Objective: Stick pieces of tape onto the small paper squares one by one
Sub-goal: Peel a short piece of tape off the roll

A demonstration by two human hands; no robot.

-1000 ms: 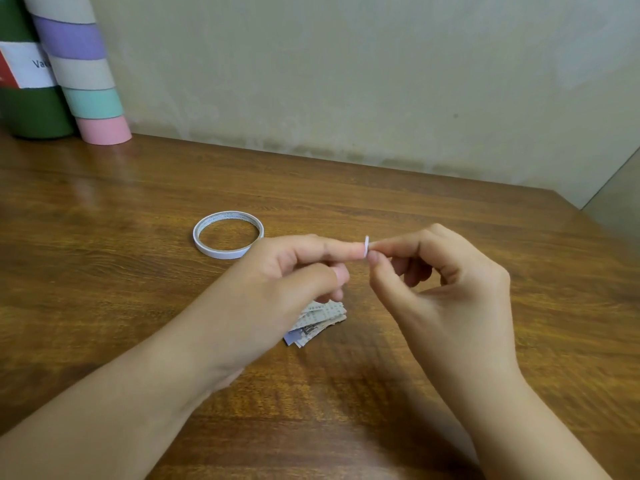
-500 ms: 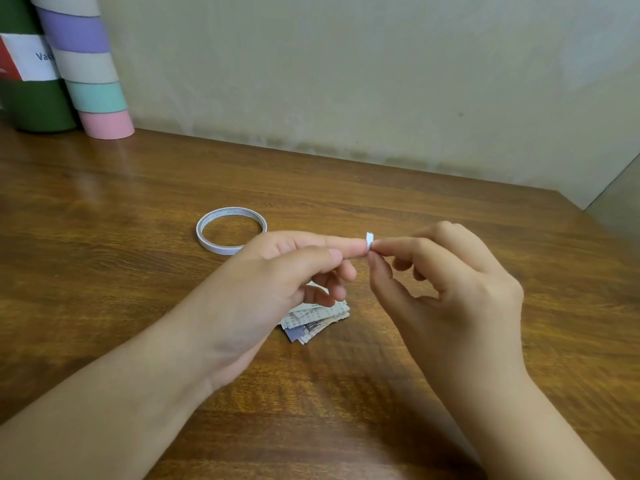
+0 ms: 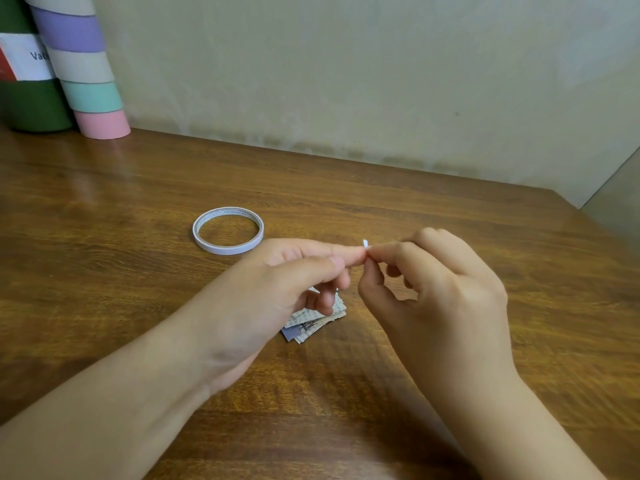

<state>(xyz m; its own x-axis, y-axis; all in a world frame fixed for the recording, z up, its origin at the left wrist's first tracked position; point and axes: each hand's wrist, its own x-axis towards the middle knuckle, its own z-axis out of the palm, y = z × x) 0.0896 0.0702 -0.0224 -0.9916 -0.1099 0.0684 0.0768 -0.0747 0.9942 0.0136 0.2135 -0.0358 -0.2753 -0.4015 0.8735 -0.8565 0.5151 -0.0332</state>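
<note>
Both hands are hovering above the middle of a brown wooden table (image 3: 138, 306), meeting fingertip to fingertip. The left hand (image 3: 277, 292) is reaching in from the lower left with its forefinger stretched toward the right and its thumb lying along it, while the other fingers are curling under the palm. The right hand (image 3: 443, 299) is coming in from the lower right, its forefinger and thumb bending toward the left hand's fingertips and its remaining fingers folding loosely behind. Between the two hands a tiny white piece of tape (image 3: 365, 243) is standing up, just above the point where the fingertips are touching; both hands appear to be pinching it, though the piece is too small to tell exactly how each finger is gripping it.

Below the hands, a small stack of paper squares (image 3: 311, 323) is lying flat on the table, partly hidden by the left hand's curled fingers. The squares are showing printed marks and one bluish-grey face. A roll of white tape (image 3: 228, 230) is lying flat on the table to the left of the hands and farther back, apart from them and from the stack.

At the far left corner, against a pale wall (image 3: 346, 81), a tube with purple, beige, green and pink bands (image 3: 86, 81) is standing beside a dark green container with a white label (image 3: 27, 91).
</note>
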